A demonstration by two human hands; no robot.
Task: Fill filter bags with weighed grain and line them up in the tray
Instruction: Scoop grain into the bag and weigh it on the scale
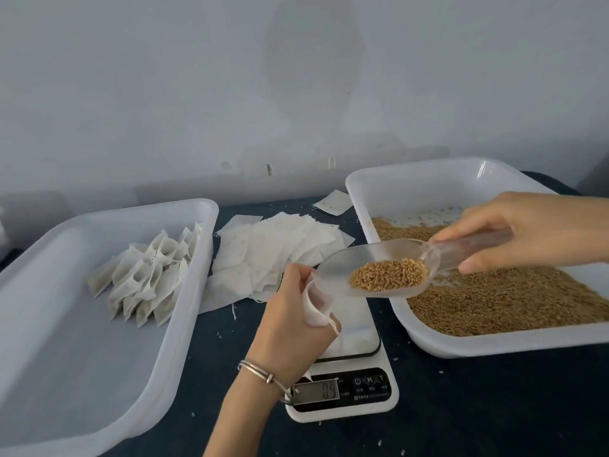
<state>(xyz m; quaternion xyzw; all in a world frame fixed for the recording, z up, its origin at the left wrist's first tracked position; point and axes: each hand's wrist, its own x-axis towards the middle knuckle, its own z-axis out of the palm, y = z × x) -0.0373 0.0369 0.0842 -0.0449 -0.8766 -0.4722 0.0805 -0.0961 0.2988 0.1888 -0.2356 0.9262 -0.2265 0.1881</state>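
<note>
My left hand (pixel 291 311) grips an empty white filter bag (pixel 316 303) with its mouth held open above the scale (pixel 346 387). My right hand (pixel 527 230) pinches the handle of a clear plastic scoop (pixel 369 268) that carries a heap of brown grain (pixel 389 275). The scoop's tip touches the bag's mouth. The scale display reads 09. Several filled bags (pixel 148 275) stand in rows in the white tray (pixel 66 374) on the left.
A white tray of loose grain (pixel 514 298) sits at the right, partly under my right hand. A pile of empty filter bags (pixel 273 255) lies between the two trays on the dark table (pixel 478 407). A wall rises just behind.
</note>
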